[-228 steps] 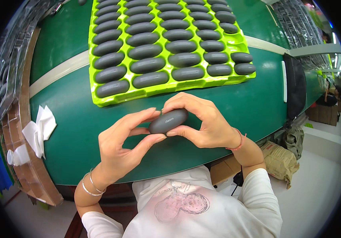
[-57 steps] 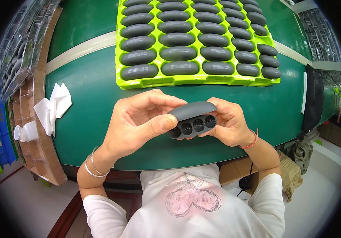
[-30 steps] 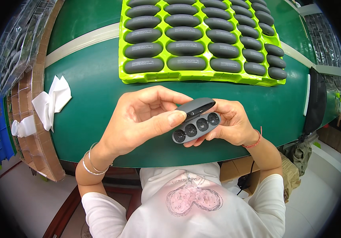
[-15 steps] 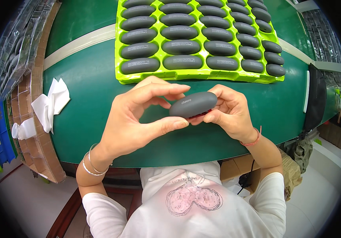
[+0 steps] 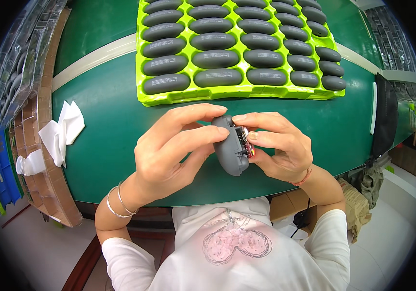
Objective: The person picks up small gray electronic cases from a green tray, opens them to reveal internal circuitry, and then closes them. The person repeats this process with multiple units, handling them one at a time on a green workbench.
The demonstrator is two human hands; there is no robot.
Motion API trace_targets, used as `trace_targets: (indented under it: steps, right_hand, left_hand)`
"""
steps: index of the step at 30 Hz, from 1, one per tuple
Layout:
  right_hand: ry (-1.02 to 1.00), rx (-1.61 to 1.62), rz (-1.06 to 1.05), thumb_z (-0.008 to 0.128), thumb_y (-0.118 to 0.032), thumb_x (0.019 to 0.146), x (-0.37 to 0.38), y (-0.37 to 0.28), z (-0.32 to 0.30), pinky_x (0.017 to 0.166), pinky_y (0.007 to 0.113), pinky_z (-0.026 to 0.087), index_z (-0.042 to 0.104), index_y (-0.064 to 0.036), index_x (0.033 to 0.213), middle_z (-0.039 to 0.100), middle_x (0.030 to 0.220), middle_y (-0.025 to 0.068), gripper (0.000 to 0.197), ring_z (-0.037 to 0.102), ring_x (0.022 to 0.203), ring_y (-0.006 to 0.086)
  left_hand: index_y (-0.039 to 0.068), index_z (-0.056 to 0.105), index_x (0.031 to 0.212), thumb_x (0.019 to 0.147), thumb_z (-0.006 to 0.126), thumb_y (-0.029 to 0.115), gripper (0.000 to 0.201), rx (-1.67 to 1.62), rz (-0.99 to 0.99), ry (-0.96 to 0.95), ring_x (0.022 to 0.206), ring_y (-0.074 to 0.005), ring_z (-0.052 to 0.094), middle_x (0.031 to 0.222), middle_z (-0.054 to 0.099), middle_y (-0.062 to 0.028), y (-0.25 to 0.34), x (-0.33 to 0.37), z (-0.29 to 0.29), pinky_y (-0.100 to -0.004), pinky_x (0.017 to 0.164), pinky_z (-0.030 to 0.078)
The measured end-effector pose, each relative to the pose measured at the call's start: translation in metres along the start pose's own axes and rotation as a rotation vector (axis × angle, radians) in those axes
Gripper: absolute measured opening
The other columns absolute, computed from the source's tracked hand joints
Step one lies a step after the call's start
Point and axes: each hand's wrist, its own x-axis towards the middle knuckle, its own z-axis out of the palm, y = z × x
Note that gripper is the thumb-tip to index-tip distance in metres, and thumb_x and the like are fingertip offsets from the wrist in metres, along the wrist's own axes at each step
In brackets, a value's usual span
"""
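Observation:
Above the green table, a dark grey oval casing (image 5: 226, 154) stands tilted between my two hands, its open side turned to the right. Inside that side a small circuit board (image 5: 251, 150) with red parts and a metal port shows. My left hand (image 5: 166, 150) grips the casing from the left, with fingertips on its upper part; the thumb is mostly hidden. From the right, my right hand (image 5: 285, 145) pinches at the board and the casing's open edge. Beyond them lies a bright green tray (image 5: 266, 91) with rows of similar dark grey oval casings (image 5: 217, 77).
To the left, folded white cloths (image 5: 65, 133) and a white container (image 5: 32, 163) lie by a divided cardboard box (image 5: 48, 186). A black pouch (image 5: 385, 119) hangs at the table's right edge, with a brown paper bag (image 5: 354, 208) below it.
The casing has turned from lying nearly level to upright, exposing its open side and board. My left fingers, formerly apart beside it, have closed on it.

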Motion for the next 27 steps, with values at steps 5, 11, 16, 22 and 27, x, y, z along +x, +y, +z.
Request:
trace_targets:
  steps: [5, 11, 16, 22, 27]
  right_hand:
    - [0.006, -0.002, -0.004, 0.080, -0.005, 0.069, -0.002, 0.000, -0.001, 0.072, 0.033, 0.054, 0.061, -0.0032, 0.107, 0.065, 0.111, 0.0194, 0.043, 0.066, 0.089, 0.0284]
    - [0.010, 0.004, -0.009, 0.080, -0.007, 0.070, -0.003, 0.002, -0.001, 0.070, 0.032, 0.054, 0.061, -0.0032, 0.107, 0.065, 0.110, 0.0194, 0.042, 0.066, 0.087, 0.0278]
    - [0.006, 0.005, -0.006, 0.081, -0.008, 0.070, -0.002, 0.001, -0.002, 0.069, 0.032, 0.054, 0.061, -0.0034, 0.107, 0.066, 0.109, 0.0193, 0.042, 0.066, 0.086, 0.0279]
    - [-0.004, -0.061, -0.049, 0.083, -0.009, 0.067, -0.002, -0.001, -0.003, 0.069, 0.033, 0.055, 0.060, -0.0027, 0.103, 0.066, 0.107, 0.0192, 0.043, 0.067, 0.086, 0.0286]
    - [-0.004, -0.082, -0.182, 0.079, -0.002, 0.068, -0.002, -0.011, -0.006, 0.070, 0.036, 0.057, 0.061, -0.0007, 0.096, 0.065, 0.107, 0.0209, 0.033, 0.067, 0.088, 0.0301]
  left_hand:
    - [0.003, 0.063, 0.100, 0.065, 0.069, -0.016, 0.040, 0.004, -0.007, -0.072, 0.094, -0.0280, 0.066, 0.107, 0.065, -0.0213, 0.000, -0.001, -0.004, -0.0315, 0.075, 0.057]
    - [0.002, 0.064, 0.100, 0.065, 0.070, -0.016, 0.040, -0.022, -0.011, -0.068, 0.095, -0.0283, 0.066, 0.108, 0.065, -0.0210, 0.001, -0.002, -0.003, -0.0322, 0.077, 0.057]
    - [0.002, 0.064, 0.100, 0.065, 0.070, -0.016, 0.040, -0.013, -0.018, -0.079, 0.095, -0.0285, 0.066, 0.108, 0.065, -0.0213, 0.002, -0.001, -0.003, -0.0327, 0.077, 0.057]
    - [0.001, 0.065, 0.099, 0.062, 0.074, -0.011, 0.040, 0.013, 0.031, -0.029, 0.087, -0.0286, 0.067, 0.104, 0.067, -0.0193, 0.003, 0.000, -0.001, -0.0324, 0.072, 0.056]
    - [0.000, 0.065, 0.102, 0.070, 0.073, -0.006, 0.034, 0.027, 0.196, -0.028, 0.086, -0.0295, 0.068, 0.106, 0.066, -0.0195, 0.008, -0.003, -0.004, -0.0347, 0.074, 0.056]
